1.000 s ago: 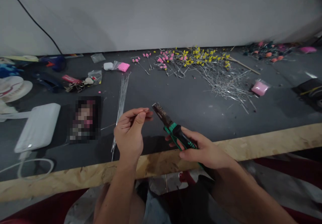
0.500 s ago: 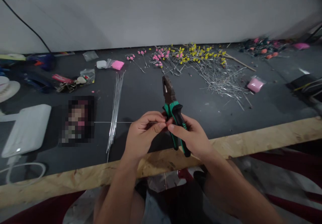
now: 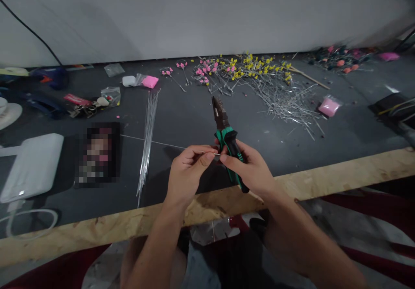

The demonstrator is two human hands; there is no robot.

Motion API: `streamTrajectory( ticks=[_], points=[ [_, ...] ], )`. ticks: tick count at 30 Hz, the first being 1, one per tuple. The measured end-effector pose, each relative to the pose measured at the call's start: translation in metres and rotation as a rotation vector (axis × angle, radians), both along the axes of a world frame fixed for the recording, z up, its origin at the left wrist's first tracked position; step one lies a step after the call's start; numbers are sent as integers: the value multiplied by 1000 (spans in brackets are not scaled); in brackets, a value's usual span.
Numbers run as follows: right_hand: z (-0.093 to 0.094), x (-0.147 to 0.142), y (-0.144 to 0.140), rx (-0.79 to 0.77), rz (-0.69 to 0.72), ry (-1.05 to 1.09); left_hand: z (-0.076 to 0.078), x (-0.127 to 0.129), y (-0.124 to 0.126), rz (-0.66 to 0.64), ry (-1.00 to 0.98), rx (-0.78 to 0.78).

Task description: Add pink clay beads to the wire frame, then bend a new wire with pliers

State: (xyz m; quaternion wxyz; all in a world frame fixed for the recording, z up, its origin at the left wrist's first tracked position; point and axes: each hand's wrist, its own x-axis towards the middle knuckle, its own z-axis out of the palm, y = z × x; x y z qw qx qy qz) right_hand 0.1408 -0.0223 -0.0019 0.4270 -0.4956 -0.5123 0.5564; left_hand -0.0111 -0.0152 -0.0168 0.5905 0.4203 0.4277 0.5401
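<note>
Between the thumb and fingers of my left hand [image 3: 188, 170] is pinched a thin wire [image 3: 168, 144], whose long end stretches left over the table. Its short tip pokes out toward my right fingertips. My right hand [image 3: 251, 168] grips a pair of pliers [image 3: 228, 142] with green and black handles, jaws pointing away from me; its thumb and fingertip also meet close to the wire's tip. Whether they touch the tip I cannot tell. Left of my hands lies a bundle of straight wires [image 3: 148, 144] on the dark table.
Wires with yellow [image 3: 256, 66] and pink heads [image 3: 207, 68] lie at the back, beside a heap of bare wires [image 3: 292, 103]. Pink packets [image 3: 329, 106], keys [image 3: 86, 107], a white power bank [image 3: 34, 165] and a pixelated dark object [image 3: 99, 155] lie around. A wooden edge [image 3: 292, 187] borders the table.
Both hands and the pliers have shifted slightly right. The wire now slants, its left end higher than before, and its short tip shows between my fingertips.
</note>
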Motion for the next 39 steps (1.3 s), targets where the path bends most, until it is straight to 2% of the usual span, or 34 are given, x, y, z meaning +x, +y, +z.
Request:
streamTrajectory(
  ticks=[7,10,13,18,25,39],
  points=[
    [7,27,-10,-168,261,13,9,-24,16,173,-67,6],
    [12,35,-15,-174,387,-74,9,-28,18,178,-59,7],
    [14,38,-17,-136,448,-151,8,-28,17,158,-25,-4],
    [14,37,-18,-53,448,-150,7,-26,16,141,5,-16],
    [16,37,-18,-27,441,-223,8,-23,17,132,-35,-12],
    [9,31,-16,6,432,-204,4,-22,19,193,-34,9]
  ],
)
